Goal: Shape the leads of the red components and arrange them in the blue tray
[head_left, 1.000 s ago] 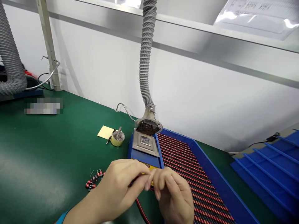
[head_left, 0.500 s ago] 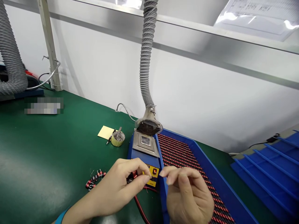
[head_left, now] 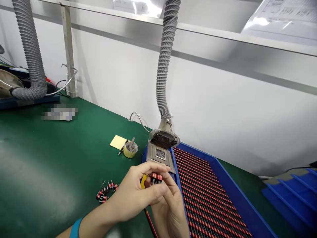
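Note:
Small red-and-black wire-wound coils [head_left: 157,178] show between my two hands, in front of the solder pot. My left hand [head_left: 141,191], with a blue band at its wrist, curls its thumb and fingers around them from the left. From the right, my right hand [head_left: 169,201] closes on the same coils, its fingers meeting the left fingertips. How many coils are inside the grip is partly hidden. More loose coils [head_left: 105,191] lie in a curved cluster on the green table, left of my left forearm.
A solder pot [head_left: 160,158] stands under a fume hood [head_left: 164,138] on a grey hose. Right of it, a blue tray [head_left: 235,188] holds rows of coils. A round tin [head_left: 130,149], a pen [head_left: 123,147] and yellow notes [head_left: 118,142] lie left. Blue ribbed trays [head_left: 292,198] sit far right.
My right hand has moved left to meet my left hand, and both now close around the coils. The view has shifted, so the background sits farther right.

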A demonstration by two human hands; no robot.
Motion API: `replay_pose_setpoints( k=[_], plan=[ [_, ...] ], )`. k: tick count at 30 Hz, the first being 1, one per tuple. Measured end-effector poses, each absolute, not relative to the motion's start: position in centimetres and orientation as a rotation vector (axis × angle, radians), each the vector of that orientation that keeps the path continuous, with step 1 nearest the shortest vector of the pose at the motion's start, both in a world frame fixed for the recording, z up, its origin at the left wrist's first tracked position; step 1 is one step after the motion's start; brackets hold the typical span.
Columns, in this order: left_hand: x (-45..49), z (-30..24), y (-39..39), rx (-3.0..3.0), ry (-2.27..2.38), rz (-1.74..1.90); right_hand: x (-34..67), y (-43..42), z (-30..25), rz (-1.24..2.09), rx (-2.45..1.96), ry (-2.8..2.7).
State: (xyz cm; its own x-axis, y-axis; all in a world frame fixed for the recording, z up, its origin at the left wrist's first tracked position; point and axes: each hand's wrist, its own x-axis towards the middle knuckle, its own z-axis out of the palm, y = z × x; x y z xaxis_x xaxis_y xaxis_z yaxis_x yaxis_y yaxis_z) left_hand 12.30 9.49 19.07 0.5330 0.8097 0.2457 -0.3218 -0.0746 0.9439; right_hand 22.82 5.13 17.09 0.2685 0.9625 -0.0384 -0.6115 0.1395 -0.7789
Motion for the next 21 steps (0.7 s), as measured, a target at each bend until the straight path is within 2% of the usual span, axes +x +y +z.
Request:
replay_pose_setpoints(
  k=[9, 16, 18, 21],
  plan=[
    [12.3, 18.9, 10.7, 0.987, 0.552, 1.144, 22.5, 5.7, 15.9, 1.155, -0.830, -0.624],
    [10.5, 19.6, 11.7, 0.853, 0.575, 1.492, 22.9, 5.8, 16.1, 1.283, -0.813, -0.750],
    [9.7, 19.9, 11.9, 0.995, 0.582, 1.385, 23.0, 5.8, 16.2, 1.303, -0.812, -0.734],
    [9.5, 20.1, 12.0, 1.314, 0.585, 1.033, 23.2, 5.8, 16.0, 1.298, -0.826, -0.707]
  ],
)
